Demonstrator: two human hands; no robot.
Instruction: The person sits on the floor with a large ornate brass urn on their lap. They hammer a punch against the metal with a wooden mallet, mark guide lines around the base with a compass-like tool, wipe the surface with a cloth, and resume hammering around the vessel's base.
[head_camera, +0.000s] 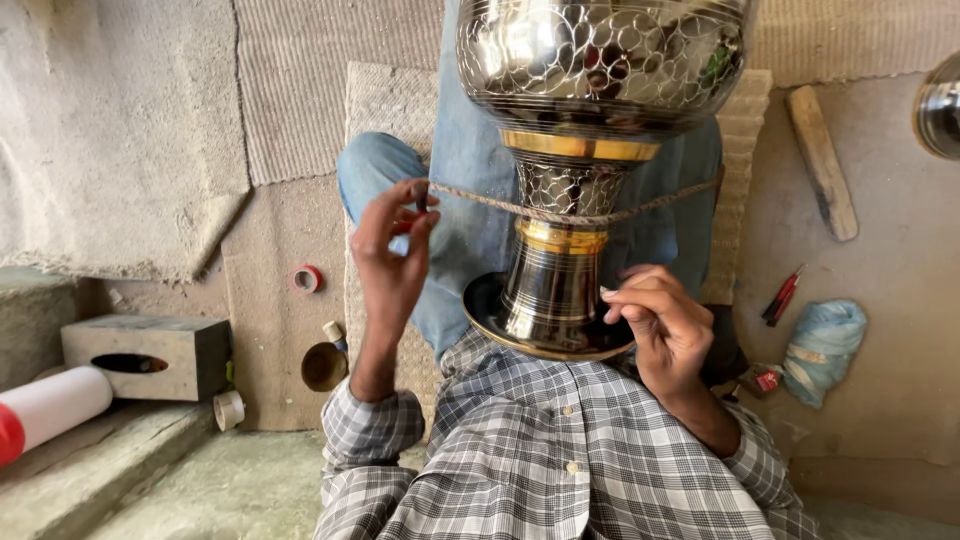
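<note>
The metal vase (575, 170) rests in the person's lap, cord (500, 205) wound round its neck. Left hand (392, 250) pinches the cord at nine o'clock; right hand (665, 320), fingers curled, steadies the base. A slipped cord could scuff the polish.

Under you is a concrete floor (900, 380) spread with woven mats (300, 90). On it lie 2 rolls of tape (307, 279), a grey tissue box (148, 352), a wooden stick (822, 160), 2 red-handled tools (782, 296) and a blue cloth bundle (825, 345).

Cord (470, 195) (left hand (390, 255)) around vase (575, 180)
</note>
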